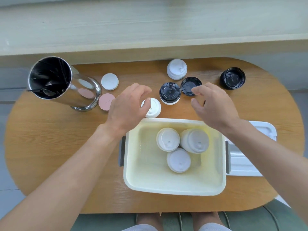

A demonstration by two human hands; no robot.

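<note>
A cream plastic bin [133, 177] sits on the wooden table [58, 147] in front of me, holding three white-lidded cups [179, 161]. My left hand [128, 107] hovers with curled fingers over a white-lidded cup [155, 108] just beyond the bin; whether it touches the cup I cannot tell. My right hand [213, 105] hovers with relaxed fingers near a loose black lid [188, 85] and holds nothing. A black-lidded cup [170, 95] stands between my hands. Farther back stand a white-lidded cup [177, 69] and a black-lidded cup [232, 78].
A tall shiny steel canister [66, 84] with dark utensils stands at the left. Beside it lie a white disc [110, 81] and a pink disc [105, 101]. The bin's white cover [241, 162] lies to the right of the bin. A pale wall ledge runs behind the table.
</note>
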